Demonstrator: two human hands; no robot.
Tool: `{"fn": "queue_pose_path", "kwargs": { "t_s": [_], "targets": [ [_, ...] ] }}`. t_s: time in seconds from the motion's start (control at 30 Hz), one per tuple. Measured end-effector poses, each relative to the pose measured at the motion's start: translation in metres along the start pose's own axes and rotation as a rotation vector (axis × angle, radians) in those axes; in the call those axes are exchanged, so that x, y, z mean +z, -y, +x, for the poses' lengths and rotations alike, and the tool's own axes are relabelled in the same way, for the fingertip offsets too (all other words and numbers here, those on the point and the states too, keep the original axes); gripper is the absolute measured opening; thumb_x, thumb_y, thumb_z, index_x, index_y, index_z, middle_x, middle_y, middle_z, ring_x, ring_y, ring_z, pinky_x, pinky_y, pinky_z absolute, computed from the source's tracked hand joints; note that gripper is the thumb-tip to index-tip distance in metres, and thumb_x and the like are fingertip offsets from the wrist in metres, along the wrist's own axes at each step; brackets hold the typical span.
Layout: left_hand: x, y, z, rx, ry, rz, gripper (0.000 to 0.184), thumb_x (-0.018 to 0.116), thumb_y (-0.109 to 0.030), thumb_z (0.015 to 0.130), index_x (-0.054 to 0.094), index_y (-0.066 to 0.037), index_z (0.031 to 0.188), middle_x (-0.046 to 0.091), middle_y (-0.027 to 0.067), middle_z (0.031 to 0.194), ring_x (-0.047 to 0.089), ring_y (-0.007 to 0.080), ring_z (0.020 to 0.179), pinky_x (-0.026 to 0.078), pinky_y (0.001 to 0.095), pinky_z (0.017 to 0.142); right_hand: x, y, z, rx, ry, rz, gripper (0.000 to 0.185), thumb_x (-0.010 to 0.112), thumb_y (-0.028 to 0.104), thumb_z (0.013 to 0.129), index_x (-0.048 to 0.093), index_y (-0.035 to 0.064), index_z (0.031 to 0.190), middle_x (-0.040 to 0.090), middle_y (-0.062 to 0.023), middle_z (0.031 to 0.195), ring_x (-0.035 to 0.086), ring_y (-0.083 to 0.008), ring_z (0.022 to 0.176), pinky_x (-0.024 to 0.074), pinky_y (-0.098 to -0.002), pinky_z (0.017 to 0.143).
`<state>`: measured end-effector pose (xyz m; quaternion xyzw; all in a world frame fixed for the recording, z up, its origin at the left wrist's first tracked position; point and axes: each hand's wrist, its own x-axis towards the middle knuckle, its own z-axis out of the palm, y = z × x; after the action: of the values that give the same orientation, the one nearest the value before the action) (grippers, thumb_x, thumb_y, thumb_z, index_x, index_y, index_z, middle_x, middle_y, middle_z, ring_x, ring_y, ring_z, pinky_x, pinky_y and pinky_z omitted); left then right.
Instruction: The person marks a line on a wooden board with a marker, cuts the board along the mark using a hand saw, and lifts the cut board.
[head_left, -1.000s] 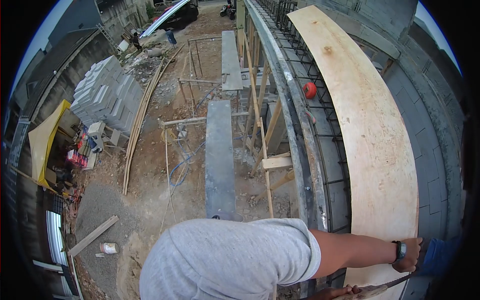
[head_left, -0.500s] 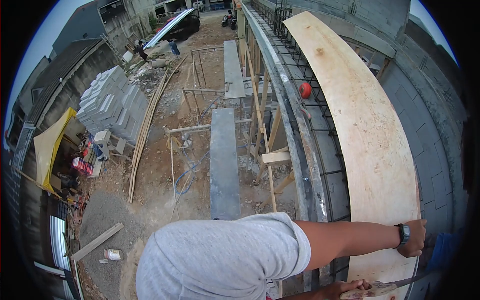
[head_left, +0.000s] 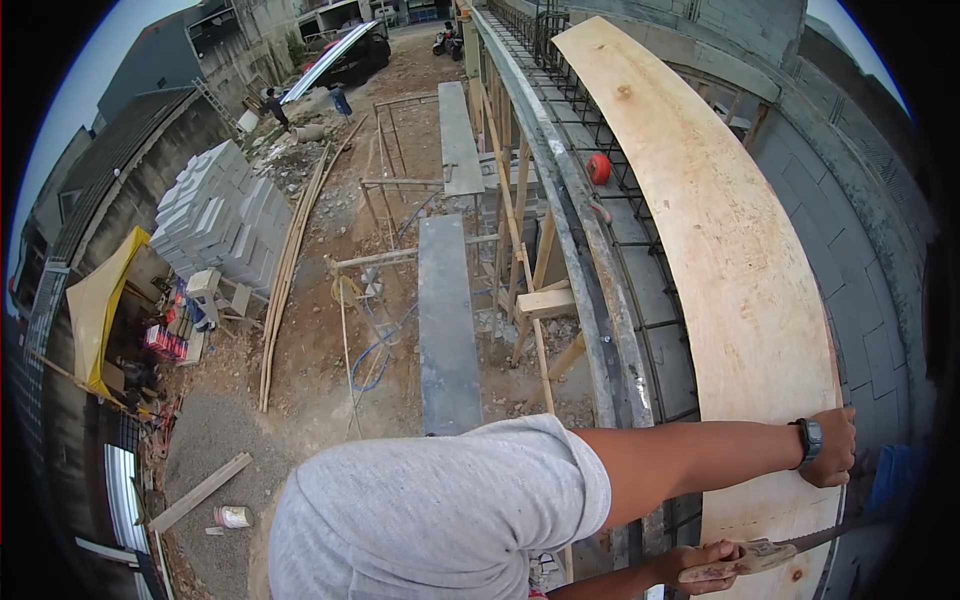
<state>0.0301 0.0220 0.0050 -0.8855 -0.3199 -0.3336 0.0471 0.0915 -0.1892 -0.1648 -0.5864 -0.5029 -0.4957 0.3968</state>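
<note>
Handsaw (head_left: 748, 560) with worn pale wooden handle and narrow dark blade: right hand (head_left: 697, 563) is closed around the handle at bottom right. Blade points up and right, over the near part of the plywood board (head_left: 745, 280) and past its right edge; far end fades into dark. Cannot tell if the teeth touch the wood.

Left hand (head_left: 828, 447) sits just above the blade on the board's right edge, fingers folded in. Cannot tell whether it grips the edge or just presses. Dark digital watch (head_left: 809, 438) on that wrist; short light-grey sleeve (head_left: 450, 490) fills bottom centre.

Board: long, pale, knotted, looks curved through the lens, runs from under the left arm to upper right. Dark steel rebar (head_left: 655, 325) along its left side, then stained grey formwork (head_left: 605, 330). Small round red object (head_left: 599, 169) beside the rebar. Grey block wall (head_left: 840, 250) to the right.

Lower level: flat grey plank (head_left: 448, 320), white bucket (head_left: 234, 517) on gravel (head_left: 215, 450), yellow-edged canopy (head_left: 105, 310), long thin poles (head_left: 290, 280), stack of pale blocks (head_left: 215, 215).

Farthest: two people (head_left: 340, 100), dark vehicle (head_left: 350, 60), motorbike (head_left: 447, 42).
</note>
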Motion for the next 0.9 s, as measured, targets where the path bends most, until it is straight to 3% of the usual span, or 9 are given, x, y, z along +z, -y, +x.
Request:
{"fn": "queue_pose_path", "kwargs": {
  "t_s": [0.1, 0.17, 0.27, 0.33, 0.43, 0.57, 0.67, 0.77, 0.9],
  "targets": [
    [-0.008, 0.0, 0.0, 0.002, 0.031, -0.011, 0.048, 0.045, -0.045, 0.1, 0.08, -0.015, 0.088, 0.077, 0.0024, 0.09, 0.069, 0.0201, 0.093, 0.039, 0.0442, 0.095, 0.0, 0.01, 0.0, 0.623, 0.039, 0.823, 0.039, 0.066, 0.02, 0.102, 0.056, -0.0063, 0.129, 0.066, -0.0171, 0.113, 0.068, -0.0248, 0.096, 0.0562, -0.0381, 0.08],
    [-0.01, 0.001, 0.0, 0.019, 0.044, -0.033, 0.05, 0.042, -0.044, 0.102, 0.08, -0.014, 0.089, 0.077, 0.0043, 0.092, 0.07, 0.0209, 0.093, 0.039, 0.044, 0.094, -0.003, 0.021, 0.004, 0.666, 0.027, 0.834, 0.034, 0.065, 0.018, 0.102, 0.057, -0.0066, 0.124, 0.063, -0.0178, 0.111, 0.064, -0.0252, 0.097, 0.0544, -0.0385, 0.082],
    [-0.011, 0.004, -0.003, 0.049, -0.017, -0.032, 0.047, 0.045, -0.042, 0.102, 0.079, -0.013, 0.086, 0.076, 0.0061, 0.089, 0.07, 0.0237, 0.094, 0.042, 0.0436, 0.094, -0.016, 0.035, 0.017, 0.714, 0.03, 0.804, 0.038, 0.065, 0.021, 0.101, 0.048, -0.0109, 0.114, 0.062, -0.0177, 0.092, 0.061, -0.0226, 0.087, 0.0523, -0.0307, 0.07],
    [-0.006, 0.006, -0.002, 0.081, -0.086, -0.092, 0.047, 0.044, -0.041, 0.104, 0.077, -0.013, 0.085, 0.076, 0.0068, 0.09, 0.07, 0.0264, 0.094, 0.043, 0.0456, 0.095, -0.011, 0.031, 0.0, 0.784, 0.029, 0.876, 0.036, 0.059, 0.019, 0.099, 0.045, -0.0098, 0.115, 0.059, -0.0154, 0.099, 0.06, -0.0238, 0.089, 0.0509, -0.0307, 0.073],
    [-0.008, 0.005, 0.0, 0.115, -0.123, -0.036, 0.043, 0.046, -0.038, 0.106, 0.074, -0.012, 0.086, 0.075, 0.007, 0.089, 0.069, 0.0233, 0.092, 0.043, 0.0416, 0.087, -0.031, 0.036, 0.029, 0.895, -0.042, 1.039, 0.029, 0.062, 0.019, 0.097, 0.048, -0.0031, 0.112, 0.061, -0.012, 0.085, 0.055, -0.0136, 0.072, 0.049, -0.0281, 0.067],
    [-0.01, 0.003, 0.002, 0.111, -0.101, -0.05, 0.038, 0.05, -0.037, 0.106, 0.079, -0.013, 0.099, 0.076, 0.0039, 0.09, 0.068, 0.0229, 0.091, 0.043, 0.0405, 0.087, -0.066, 0.03, 0.021, 0.95, -0.107, 1.009, 0.028, 0.065, 0.02, 0.097, 0.05, -0.0012, 0.106, 0.064, -0.0121, 0.09, 0.058, -0.0136, 0.075, 0.0541, -0.0329, 0.08],
    [-0.017, -0.002, 0.003, 0.063, -0.007, -0.022, 0.041, 0.05, -0.041, 0.104, 0.076, -0.013, 0.091, 0.075, 0.0051, 0.088, 0.069, 0.0237, 0.087, 0.043, 0.0415, 0.09, -0.09, 0.033, 0.015, 0.922, -0.09, 0.996, 0.024, 0.067, 0.015, 0.096, 0.052, -0.0016, 0.104, 0.065, -0.0118, 0.092, 0.06, -0.0145, 0.078, 0.053, -0.033, 0.08],
    [-0.015, 0.002, 0.004, 0.132, -0.06, -0.017, 0.049, 0.049, -0.049, 0.104, 0.077, -0.012, 0.092, 0.075, 0.0072, 0.085, 0.07, 0.0255, 0.083, 0.048, 0.0415, 0.084, -0.114, 0.039, 0.007, 0.928, 0.022, 0.844, 0.02, 0.067, 0.013, 0.095, 0.055, -0.0014, 0.102, 0.065, -0.0115, 0.091, 0.06, -0.0149, 0.078, 0.051, -0.0308, 0.075],
    [-0.049, -0.014, 0.017, 0.001, 0.14, 0.05, 0.069, 0.042, -0.068, 0.101, 0.08, -0.011, 0.092, 0.074, 0.0102, 0.078, 0.072, 0.0282, 0.077, 0.055, 0.0426, 0.069, -0.137, 0.05, 0.002, 0.941, -0.032, 0.905, 0.018, 0.067, 0.013, 0.096, 0.055, -0.0002, 0.102, 0.065, -0.0101, 0.089, 0.06, -0.0141, 0.077, 0.0507, -0.0303, 0.073]
  ]
}}
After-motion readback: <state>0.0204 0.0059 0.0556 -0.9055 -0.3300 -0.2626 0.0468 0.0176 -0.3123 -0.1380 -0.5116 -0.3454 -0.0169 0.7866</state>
